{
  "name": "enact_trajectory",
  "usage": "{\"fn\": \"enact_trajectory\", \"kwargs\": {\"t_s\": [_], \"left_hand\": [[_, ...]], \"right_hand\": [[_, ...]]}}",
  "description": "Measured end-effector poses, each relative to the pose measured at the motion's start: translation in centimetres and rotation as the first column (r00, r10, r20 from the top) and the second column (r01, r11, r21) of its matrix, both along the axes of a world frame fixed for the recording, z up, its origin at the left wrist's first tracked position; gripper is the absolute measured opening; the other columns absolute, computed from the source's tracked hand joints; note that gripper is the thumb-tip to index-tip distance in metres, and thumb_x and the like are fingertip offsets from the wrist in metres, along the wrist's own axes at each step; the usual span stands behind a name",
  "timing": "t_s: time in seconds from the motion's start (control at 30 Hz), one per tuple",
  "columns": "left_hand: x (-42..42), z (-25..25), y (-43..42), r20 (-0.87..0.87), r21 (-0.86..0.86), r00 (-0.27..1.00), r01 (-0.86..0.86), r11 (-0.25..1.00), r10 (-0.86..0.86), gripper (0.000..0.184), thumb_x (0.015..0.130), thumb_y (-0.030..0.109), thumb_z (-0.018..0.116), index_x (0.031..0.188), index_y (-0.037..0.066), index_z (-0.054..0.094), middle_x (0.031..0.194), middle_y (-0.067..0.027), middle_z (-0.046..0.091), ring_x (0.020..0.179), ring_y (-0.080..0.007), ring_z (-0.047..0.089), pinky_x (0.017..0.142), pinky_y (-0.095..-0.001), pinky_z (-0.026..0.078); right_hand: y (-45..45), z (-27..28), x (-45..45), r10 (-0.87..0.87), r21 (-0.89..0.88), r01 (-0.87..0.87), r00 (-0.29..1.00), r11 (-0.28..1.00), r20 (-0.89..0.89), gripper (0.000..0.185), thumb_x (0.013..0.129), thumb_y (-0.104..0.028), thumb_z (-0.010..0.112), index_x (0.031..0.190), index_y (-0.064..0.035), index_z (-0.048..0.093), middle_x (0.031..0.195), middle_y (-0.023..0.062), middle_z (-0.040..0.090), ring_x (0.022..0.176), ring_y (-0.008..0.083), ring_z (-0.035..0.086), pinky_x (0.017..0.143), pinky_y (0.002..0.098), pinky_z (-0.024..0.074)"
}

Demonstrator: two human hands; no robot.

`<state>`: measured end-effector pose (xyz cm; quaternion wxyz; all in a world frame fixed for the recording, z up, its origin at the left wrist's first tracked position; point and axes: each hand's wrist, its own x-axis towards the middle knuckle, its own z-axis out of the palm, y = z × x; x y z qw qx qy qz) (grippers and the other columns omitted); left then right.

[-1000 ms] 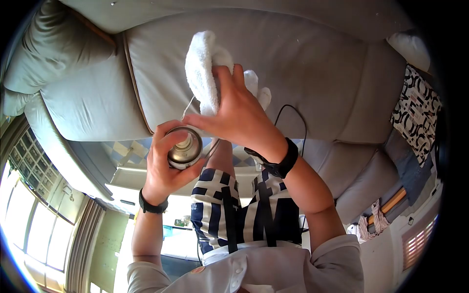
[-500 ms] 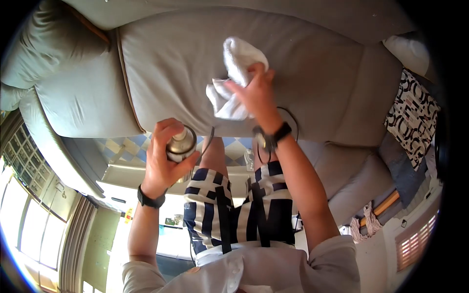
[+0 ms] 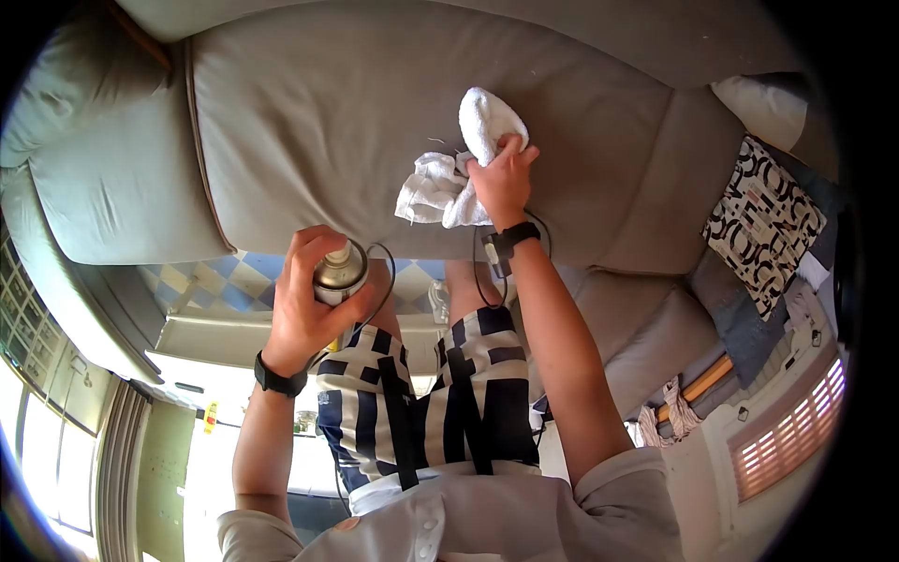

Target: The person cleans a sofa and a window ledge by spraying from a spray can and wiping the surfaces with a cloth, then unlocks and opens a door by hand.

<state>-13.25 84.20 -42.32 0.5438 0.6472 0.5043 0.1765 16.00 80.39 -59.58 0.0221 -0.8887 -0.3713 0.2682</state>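
A metal spray can is in my left hand, with the fingers wrapped round it and the index finger at its top. My right hand grips a white cloth against the grey sofa seat. Part of the cloth hangs loosely to the left of that hand, bunched on the seat. A dark wristband shows on each wrist, and a thin dark cable loops near both.
A patterned cushion lies at the right end of the sofa, beside a white pillow. Below the sofa edge are blue and white floor tiles and a white table. Windows stand at the lower left.
My right hand has moved away from the can, to the right, and brought the cloth down onto the sofa seat. My left hand still holds the can. The view has shifted slightly.
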Motion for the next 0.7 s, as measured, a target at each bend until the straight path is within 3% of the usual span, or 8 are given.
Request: {"fn": "enact_trajectory", "kwargs": {"t_s": [0.13,0.23,0.43,0.47,0.57,0.63,0.67,0.7], "left_hand": [[-0.2,-0.5,-0.3,0.002,-0.020,1.000,-0.027,0.999,0.027,0.063,0.071,0.001,0.079,0.128,0.006,0.052,0.123,-0.0172,0.060,0.100,-0.0308,0.064,0.088,-0.0383,0.053],[-0.3,-0.9,-0.4,0.004,-0.021,0.998,-0.059,0.998,0.059,0.061,0.073,0.006,0.083,0.127,0.008,0.054,0.121,-0.0164,0.061,0.099,-0.0345,0.066,0.085,-0.0409,0.055],[-0.4,-1.3,-0.6,0.014,-0.022,0.998,-0.060,0.998,0.060,0.061,0.073,0.005,0.082,0.127,0.007,0.054,0.121,-0.0169,0.061,0.101,-0.0348,0.065,0.087,-0.0419,0.054],[-0.4,-1.3,-0.6,0.017,-0.029,0.998,-0.063,0.998,0.064,0.061,0.073,0.005,0.082,0.127,0.007,0.054,0.121,-0.0170,0.061,0.101,-0.0348,0.065,0.087,-0.0420,0.054],[-0.2,-1.2,-0.6,0.022,-0.029,0.995,-0.095,0.995,0.096,0.061,0.073,0.005,0.082,0.126,0.007,0.053,0.120,-0.0176,0.061,0.102,-0.0353,0.065,0.088,-0.0423,0.054],[-0.2,-1.3,-0.7,0.020,-0.020,0.993,-0.113,0.993,0.114,0.061,0.072,0.005,0.082,0.126,0.007,0.053,0.120,-0.0179,0.061,0.103,-0.0356,0.064,0.088,-0.0424,0.054],[-0.2,-1.4,-0.8,0.017,-0.013,0.993,-0.119,0.993,0.119,0.061,0.072,0.005,0.082,0.126,0.006,0.053,0.120,-0.0179,0.061,0.103,-0.0357,0.064,0.087,-0.0424,0.054],[-0.2,-1.4,-0.8,0.019,-0.003,0.992,-0.121,0.993,0.121,0.061,0.072,0.005,0.082,0.126,0.006,0.053,0.120,-0.0180,0.061,0.102,-0.0359,0.064,0.087,-0.0424,0.054]], "right_hand": [[-0.6,0.2,1.3,-0.017,0.004,0.018,0.992,1.000,-0.125,0.052,0.079,-0.022,0.074,0.124,-0.0074,0.053,0.125,0.0220,0.048,0.101,0.0453,0.062,0.090,0.0497,0.0541],[-1.5,-0.6,1.8,-0.013,0.138,0.024,0.996,0.990,-0.086,0.044,0.082,-0.016,0.071,0.124,-0.0055,0.060,0.122,0.0231,0.053,0.105,0.0452,0.062,0.091,0.0503,0.0536],[-0.8,0.0,0.6,0.042,0.280,0.011,0.982,0.960,-0.183,0.045,0.086,-0.019,0.063,0.128,-0.0027,0.063,0.116,0.0227,0.058,0.104,0.0457,0.061,0.092,0.0522,0.0508],[-0.8,-0.1,0.0,0.065,0.239,-0.018,0.979,0.971,-0.193,0.052,0.086,-0.025,0.068,0.133,-0.0041,0.060,0.124,0.0234,0.056,0.106,0.0474,0.059,0.092,0.0519,0.0498],[-1.1,0.3,-3.5,0.325,0.342,-0.279,0.942,0.897,-0.084,0.067,0.083,-0.038,0.075,0.140,-0.0073,0.057,0.133,0.0234,0.051,0.117,0.0501,0.053,0.092,0.0570,0.0479],[-1.6,2.2,-5.5,0.644,0.218,-0.641,0.762,0.736,0.065,0.082,0.077,-0.052,0.079,0.147,-0.0168,0.054,0.147,0.0228,0.043,0.131,0.0541,0.042,0.092,0.0656,0.0444],[-2.4,2.2,-6.3,0.740,0.160,-0.741,0.669,0.653,0.077,0.086,0.072,-0.059,0.081,0.148,-0.0278,0.055,0.154,0.0192,0.039,0.141,0.0537,0.033,0.093,0.0711,0.0404],[-3.5,1.7,-6.6,0.817,0.014,-0.817,0.577,0.577,0.011,0.077,0.075,-0.055,0.080,0.146,-0.0351,0.057,0.160,0.0151,0.034,0.144,0.0526,0.030,0.097,0.0703,0.0387]]}}
